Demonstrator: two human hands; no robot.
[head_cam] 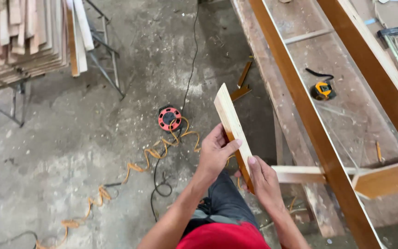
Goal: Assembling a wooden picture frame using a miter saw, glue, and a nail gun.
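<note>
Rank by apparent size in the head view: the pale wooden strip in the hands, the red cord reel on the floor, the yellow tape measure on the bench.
1. Pale wooden strip, held by both hands and nearest the camera, so its lead may be exaggerated.
2. Red cord reel.
3. Yellow tape measure, close to the reel; unsure.

- This is a woodworking shop, a rough working one rather than a tidy showroom.
- A stack of sawn timber boards (21, 37) lies on metal trestles (102, 55) at the upper left.
- The concrete floor (70, 138) is stained and strewn with sawdust and wood chips.
- A long, worn wooden bench (369, 120) runs along the right side, with long brown-finished wooden rails (300, 106) lying across it.
- A yellow-and-black tape measure (322, 90) sits on the bench.
- An orange extension cord (153, 157) trails over the floor from a red cable reel (170, 118), and a black power cable (190, 69) runs beside it.
- Small wood offcuts (241, 87) lie on the floor near the bench.
</note>
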